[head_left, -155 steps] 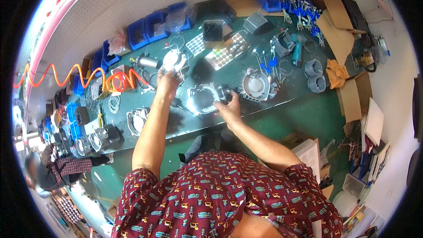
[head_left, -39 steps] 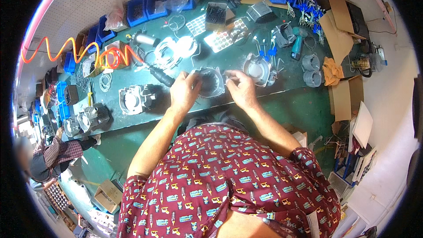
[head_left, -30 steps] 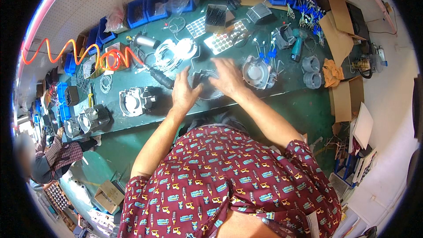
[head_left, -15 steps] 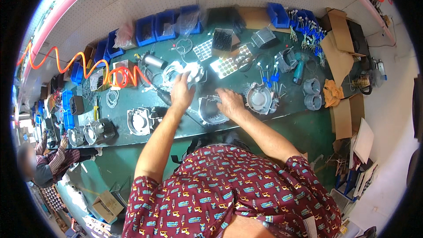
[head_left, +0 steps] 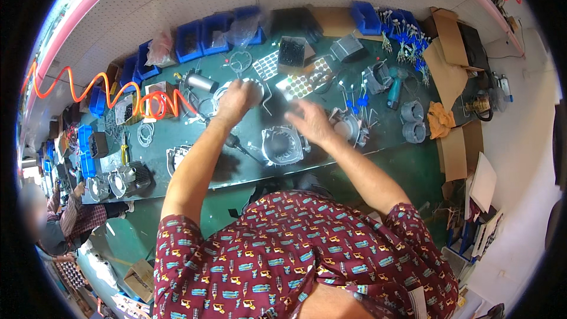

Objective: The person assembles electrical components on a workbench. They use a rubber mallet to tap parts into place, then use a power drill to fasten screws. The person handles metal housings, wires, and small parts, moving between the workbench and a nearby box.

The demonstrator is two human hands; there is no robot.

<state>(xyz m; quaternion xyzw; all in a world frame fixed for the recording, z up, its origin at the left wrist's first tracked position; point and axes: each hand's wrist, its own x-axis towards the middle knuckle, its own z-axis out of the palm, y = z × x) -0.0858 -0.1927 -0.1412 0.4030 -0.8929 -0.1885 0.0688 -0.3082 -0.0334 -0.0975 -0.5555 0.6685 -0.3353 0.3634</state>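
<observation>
My left hand (head_left: 234,103) reaches to the middle of the bench, its fingers bent closed at a pale round part (head_left: 258,92) beside a loop of white cable. What lies under those fingertips is hidden. A bent white wire end (head_left: 268,101) sticks out to the right. My right hand (head_left: 311,121) hovers with fingers apart and nothing in them, between two metal housings. The nearer housing (head_left: 283,145) lies with its hollow side up near the bench edge. A second round housing (head_left: 348,129) sits partly behind my right hand. A dark-handled tool with a thin shaft (head_left: 235,142) lies by my left forearm.
Blue bins (head_left: 189,41) line the back of the green bench (head_left: 331,162). Sticker sheets (head_left: 307,80), a teal power driver (head_left: 394,91) and an orange cloth (head_left: 440,122) lie about. An orange coiled hose (head_left: 156,105) hangs left. Another person (head_left: 71,218) works at far left.
My left hand has moved slightly up and left, closing over the pale part. My right hand has lifted off the nearer housing, moving up and right, its fingers spreading.
</observation>
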